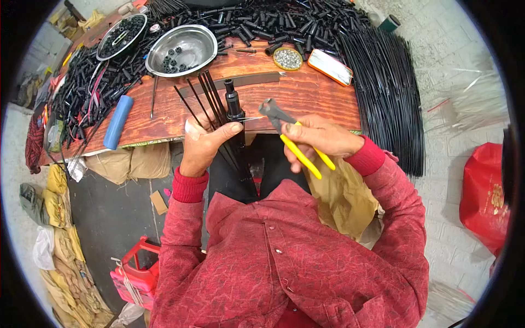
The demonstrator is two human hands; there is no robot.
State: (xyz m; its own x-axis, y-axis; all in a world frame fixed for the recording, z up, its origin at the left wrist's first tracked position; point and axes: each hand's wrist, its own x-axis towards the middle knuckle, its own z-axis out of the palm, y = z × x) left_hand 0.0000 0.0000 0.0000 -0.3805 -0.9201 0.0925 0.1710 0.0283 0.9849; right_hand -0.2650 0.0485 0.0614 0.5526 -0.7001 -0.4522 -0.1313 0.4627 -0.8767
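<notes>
My left hand (201,146) is closed around several thin black rods (210,92), which stand tilted above the fist and run down below it. A stepped black tubular fitting (233,103) rises upright beside the thumb, close to the rods. From its collar a thin pale wire (251,118) stretches right to the pliers' jaws. Pincer-type pliers (280,115) with yellow handles are gripped in my right hand (322,136), their head pointing up and left. Whether the jaws are pinching the wire is too small to tell.
On the wooden table (328,106) are a steel bowl (205,46) with small black parts, a blue cylinder (118,122), a dish of small metal pieces (287,58) and an orange-rimmed tray (330,68). Black fittings heap behind; long black rods (385,98) overhang at right.
</notes>
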